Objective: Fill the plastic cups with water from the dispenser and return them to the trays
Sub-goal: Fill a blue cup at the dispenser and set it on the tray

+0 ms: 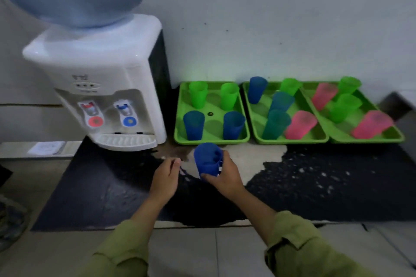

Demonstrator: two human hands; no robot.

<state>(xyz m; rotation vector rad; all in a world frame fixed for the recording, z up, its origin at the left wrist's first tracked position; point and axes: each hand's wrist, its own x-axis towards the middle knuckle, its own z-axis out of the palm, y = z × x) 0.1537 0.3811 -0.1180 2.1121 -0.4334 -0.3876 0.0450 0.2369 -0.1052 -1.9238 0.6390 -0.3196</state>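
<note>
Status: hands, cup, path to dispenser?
Right hand grips blue cup, upright, off the trays. Left hand free, fingers loosely curled. Nothing seen between cup and dispenser.

Plain indoor refreshment corner: water dispenser [101, 87] and trays [211, 141] on a mat [101, 198], tiled floor [202, 252], white wall [270, 18].

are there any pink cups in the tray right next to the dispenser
No, the tray beside the dispenser holds only two green cups and two blue cups; the pink cups stand farther right.
</note>
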